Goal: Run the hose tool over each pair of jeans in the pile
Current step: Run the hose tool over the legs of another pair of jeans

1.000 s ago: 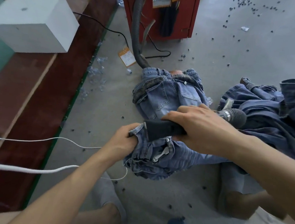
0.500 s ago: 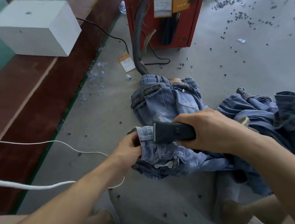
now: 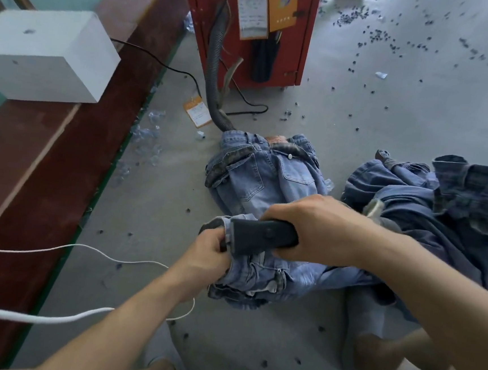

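My right hand (image 3: 319,224) grips the black hose tool (image 3: 262,236), whose flat nozzle end lies on the waistband of a light blue pair of jeans (image 3: 261,278). My left hand (image 3: 207,255) grips the bunched edge of that same pair, right beside the nozzle. A second light pair of jeans (image 3: 264,174) lies flat on the floor just beyond. A pile of darker jeans (image 3: 430,201) sits to the right, partly behind my right forearm. The grey ribbed hose (image 3: 214,73) runs from the red machine (image 3: 250,29) down under the flat pair.
A white box (image 3: 44,55) stands on a brown bench (image 3: 46,167) along the left. White cables (image 3: 83,252) cross the concrete floor below my left arm. Dark scraps and an orange tag (image 3: 197,111) litter the floor. My legs and feet show at the bottom.
My right hand slid the tool leftward along the jeans toward my left hand. The metal hose coupling went out of sight behind my right hand. The view tilted, showing more of the red machine.
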Available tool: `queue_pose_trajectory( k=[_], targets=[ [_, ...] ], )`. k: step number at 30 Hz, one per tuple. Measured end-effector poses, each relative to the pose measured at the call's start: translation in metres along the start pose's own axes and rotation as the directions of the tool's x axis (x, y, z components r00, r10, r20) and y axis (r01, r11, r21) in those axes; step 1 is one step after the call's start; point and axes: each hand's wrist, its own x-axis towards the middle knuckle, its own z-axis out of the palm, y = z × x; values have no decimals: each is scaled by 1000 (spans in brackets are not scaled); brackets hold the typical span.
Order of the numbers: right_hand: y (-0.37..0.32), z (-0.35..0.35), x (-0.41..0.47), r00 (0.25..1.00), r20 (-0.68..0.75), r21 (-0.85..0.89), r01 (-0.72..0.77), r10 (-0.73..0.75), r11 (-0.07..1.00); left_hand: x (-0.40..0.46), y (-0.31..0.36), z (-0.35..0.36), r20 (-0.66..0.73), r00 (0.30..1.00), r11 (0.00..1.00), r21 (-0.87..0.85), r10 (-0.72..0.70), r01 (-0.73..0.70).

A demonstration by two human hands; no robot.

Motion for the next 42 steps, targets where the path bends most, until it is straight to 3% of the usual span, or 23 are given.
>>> queue_pose_trajectory(
  k=[2,5,9,12,15,17,20,24,28,32,36,39,42],
  targets=[
    [-8,3,3,998,-41,34,41,-40,999,-1,-1,1,14,1000,999,47,-21,20],
    [4,-9,2,993,-115,93,-12,23,996,1,2,-2,53,998,999,35,-41,39],
    [22,-19,-5,995,-12,41,-94,95,995,1,7,-4,14,999,998,-48,-30,31],
    [4,-2,-2,998,54,30,-28,26,999,-2,4,0,55,998,1000,-13,-4,5],
    [-7,3,3,997,-61,109,51,-45,993,-3,-1,0,20,998,998,20,-56,56],
    [1,-5,3,988,-154,125,29,-9,992,-3,0,-4,45,996,987,-133,-82,88],
    [24,-16,-4,976,-196,139,-65,91,988,-5,3,-11,134,985,910,-383,-113,157],
    [44,-17,-13,967,-199,170,-123,156,978,-10,3,-14,164,974,843,-491,-158,220],
    [38,-11,-12,990,-85,83,-110,117,990,-13,10,-15,174,969,795,-555,-176,244],
    [12,12,-7,1000,-2,-39,-5,5,999,-15,15,-7,248,954,720,-630,-169,291],
    [-1,19,-2,995,-90,-9,45,-46,999,-14,10,-9,274,942,655,-679,-194,332],
    [15,4,-3,978,-200,96,-33,52,995,-13,5,-21,307,931,615,-701,-196,360],
    [36,-15,-10,939,-291,176,-134,182,975,-14,4,-26,395,912,530,-753,-111,390]
  ],
)
